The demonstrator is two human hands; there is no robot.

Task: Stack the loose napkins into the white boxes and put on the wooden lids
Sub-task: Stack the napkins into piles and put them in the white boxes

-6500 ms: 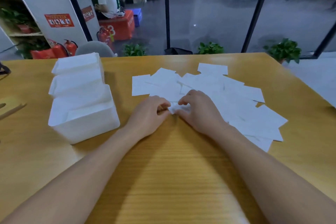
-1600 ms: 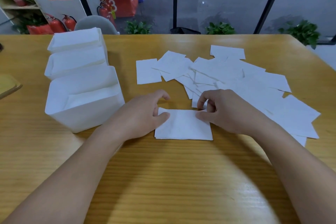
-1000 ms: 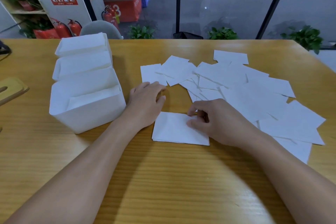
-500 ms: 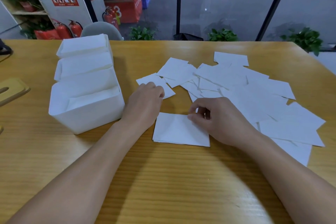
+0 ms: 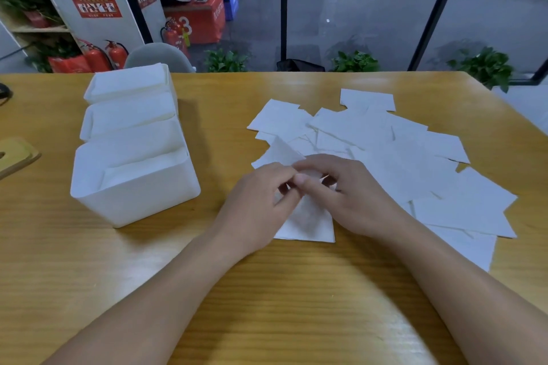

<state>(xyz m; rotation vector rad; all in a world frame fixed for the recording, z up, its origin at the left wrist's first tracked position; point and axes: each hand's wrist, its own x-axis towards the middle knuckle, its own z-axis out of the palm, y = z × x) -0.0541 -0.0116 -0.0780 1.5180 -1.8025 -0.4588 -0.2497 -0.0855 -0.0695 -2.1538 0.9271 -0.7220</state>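
Note:
Three white boxes stand in a row at the left; the nearest box (image 5: 133,195) has napkins lying in its bottom. Loose white napkins (image 5: 385,145) are scattered over the table's right half. A small stack of napkins (image 5: 308,225) lies in front of me. My left hand (image 5: 258,201) and my right hand (image 5: 341,190) meet just above this stack. Both pinch one napkin (image 5: 281,154), whose free corner tilts up and away from me. A wooden lid (image 5: 14,154) lies at the left edge.
The wooden table (image 5: 267,290) reaches to a glass wall at the back. A grey chair back (image 5: 160,56) stands behind the boxes. Potted plants, fire extinguishers and a seated person are beyond the glass.
My left hand dragged a loose napkin from the pile's left end toward me. My right hand left the small stack's edge and joined it; both now pinch that napkin above the stack.

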